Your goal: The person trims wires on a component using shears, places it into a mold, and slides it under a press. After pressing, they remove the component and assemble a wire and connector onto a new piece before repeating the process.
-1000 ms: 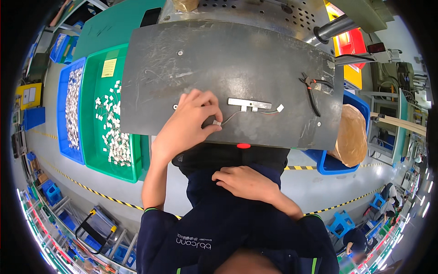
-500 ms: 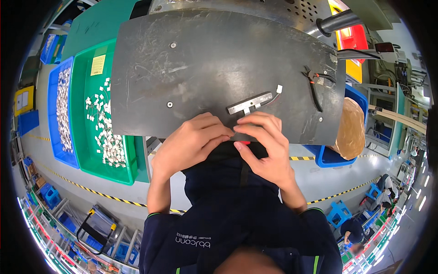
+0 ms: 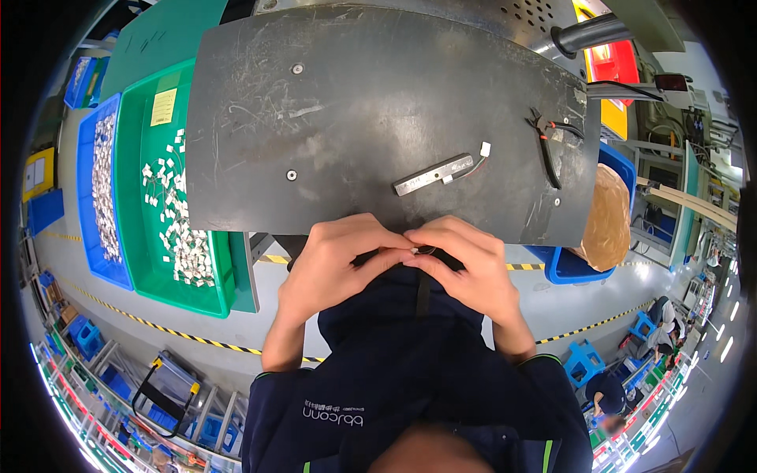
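Note:
At the near edge of the dark work plate, my left hand and my right hand meet fingertip to fingertip. Both are closed in a pinch on a small white connector with a thin wire, mostly covered by the fingers. Beyond them on the plate lies a grey metal bar, set at a slant. Beside its right end rests a short cable with a white connector at each end. Farther right are pliers with black and red handles.
The dark plate has screw heads near its edges. On the left stand a green bin and a blue bin, both holding many white connectors. A blue crate with brown wrapping sits at right. Metal machinery borders the far side.
One white connector piece beside the metal bar is gone from the plate. My right hand has drawn back toward me, and its fingertips have closed together with the left ones.

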A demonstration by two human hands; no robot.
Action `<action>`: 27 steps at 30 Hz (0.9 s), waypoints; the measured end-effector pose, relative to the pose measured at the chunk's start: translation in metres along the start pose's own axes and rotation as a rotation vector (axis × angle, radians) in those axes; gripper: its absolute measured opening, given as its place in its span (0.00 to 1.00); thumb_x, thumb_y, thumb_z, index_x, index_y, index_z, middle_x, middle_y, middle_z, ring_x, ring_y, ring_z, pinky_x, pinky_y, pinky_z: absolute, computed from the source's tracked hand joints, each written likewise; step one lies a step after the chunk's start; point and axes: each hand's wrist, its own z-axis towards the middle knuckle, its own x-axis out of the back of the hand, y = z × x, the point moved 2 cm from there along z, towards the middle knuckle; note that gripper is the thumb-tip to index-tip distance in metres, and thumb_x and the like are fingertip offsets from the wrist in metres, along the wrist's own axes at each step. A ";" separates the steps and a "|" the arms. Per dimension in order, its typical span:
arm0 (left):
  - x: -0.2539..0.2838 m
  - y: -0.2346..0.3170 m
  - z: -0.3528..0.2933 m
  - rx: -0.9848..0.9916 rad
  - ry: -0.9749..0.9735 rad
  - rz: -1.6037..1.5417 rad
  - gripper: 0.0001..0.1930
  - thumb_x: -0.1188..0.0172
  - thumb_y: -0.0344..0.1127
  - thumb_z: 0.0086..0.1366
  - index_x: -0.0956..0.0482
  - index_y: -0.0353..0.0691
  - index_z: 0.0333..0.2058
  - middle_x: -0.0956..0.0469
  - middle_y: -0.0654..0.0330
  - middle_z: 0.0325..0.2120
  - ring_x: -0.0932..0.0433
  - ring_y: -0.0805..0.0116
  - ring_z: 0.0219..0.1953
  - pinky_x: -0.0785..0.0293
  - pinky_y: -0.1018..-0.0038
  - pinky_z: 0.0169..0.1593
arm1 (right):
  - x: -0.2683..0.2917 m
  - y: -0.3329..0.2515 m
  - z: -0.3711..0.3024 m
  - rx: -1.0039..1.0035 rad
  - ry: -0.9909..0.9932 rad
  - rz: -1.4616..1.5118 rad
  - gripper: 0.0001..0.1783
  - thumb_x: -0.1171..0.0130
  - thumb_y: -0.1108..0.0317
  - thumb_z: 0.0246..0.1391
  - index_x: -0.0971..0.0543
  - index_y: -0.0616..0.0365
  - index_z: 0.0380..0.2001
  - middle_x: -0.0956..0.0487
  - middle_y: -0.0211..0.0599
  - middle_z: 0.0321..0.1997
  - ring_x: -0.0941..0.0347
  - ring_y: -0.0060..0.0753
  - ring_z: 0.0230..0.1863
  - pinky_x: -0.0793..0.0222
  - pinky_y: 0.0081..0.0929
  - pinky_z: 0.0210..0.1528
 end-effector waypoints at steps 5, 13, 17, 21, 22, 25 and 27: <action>0.003 -0.004 0.005 -0.031 -0.140 -0.067 0.05 0.29 0.26 0.61 0.12 0.37 0.36 0.15 0.57 0.29 0.17 0.58 0.31 0.22 0.67 0.36 | 0.003 0.009 -0.013 -0.136 -0.037 0.160 0.13 0.25 0.75 0.52 0.12 0.62 0.42 0.12 0.40 0.36 0.15 0.37 0.34 0.21 0.28 0.37; -0.008 -0.003 0.023 -0.066 0.196 0.059 0.08 0.26 0.28 0.58 0.11 0.38 0.38 0.14 0.59 0.34 0.16 0.60 0.37 0.21 0.67 0.44 | 0.005 0.019 -0.023 -0.439 0.242 0.516 0.10 0.31 0.82 0.59 0.14 0.70 0.44 0.11 0.45 0.41 0.14 0.31 0.41 0.19 0.25 0.47; -0.019 -0.020 0.032 -0.192 0.333 0.549 0.09 0.24 0.31 0.57 0.10 0.41 0.38 0.13 0.61 0.36 0.15 0.63 0.42 0.28 0.56 0.60 | 0.008 0.028 -0.014 -0.558 0.345 0.652 0.10 0.34 0.81 0.62 0.16 0.72 0.46 0.12 0.51 0.41 0.13 0.36 0.42 0.16 0.29 0.47; -0.017 -0.028 0.035 -0.166 0.395 0.316 0.09 0.24 0.30 0.56 0.10 0.40 0.37 0.12 0.60 0.35 0.15 0.62 0.42 0.27 0.58 0.60 | -0.003 0.033 -0.004 -0.626 0.369 0.677 0.10 0.34 0.79 0.63 0.17 0.71 0.46 0.12 0.52 0.41 0.12 0.41 0.41 0.13 0.31 0.43; -0.016 -0.029 0.037 -0.139 0.388 0.288 0.08 0.24 0.29 0.56 0.10 0.40 0.36 0.12 0.60 0.35 0.14 0.62 0.42 0.27 0.58 0.60 | -0.006 0.036 -0.002 -0.611 0.399 0.665 0.09 0.34 0.79 0.63 0.18 0.71 0.46 0.12 0.52 0.40 0.12 0.41 0.40 0.13 0.31 0.43; -0.016 -0.032 0.037 -0.141 0.393 0.252 0.08 0.24 0.29 0.55 0.10 0.40 0.36 0.11 0.60 0.35 0.14 0.61 0.41 0.27 0.59 0.59 | -0.011 0.039 0.007 -0.598 0.429 0.619 0.08 0.35 0.81 0.63 0.22 0.68 0.43 0.12 0.51 0.39 0.12 0.41 0.39 0.13 0.30 0.41; -0.015 -0.034 0.037 -0.126 0.386 0.237 0.08 0.24 0.29 0.55 0.10 0.40 0.36 0.11 0.60 0.35 0.14 0.61 0.42 0.27 0.59 0.60 | -0.011 0.038 0.012 -0.562 0.440 0.635 0.06 0.36 0.83 0.63 0.24 0.67 0.40 0.12 0.52 0.37 0.12 0.41 0.38 0.13 0.30 0.40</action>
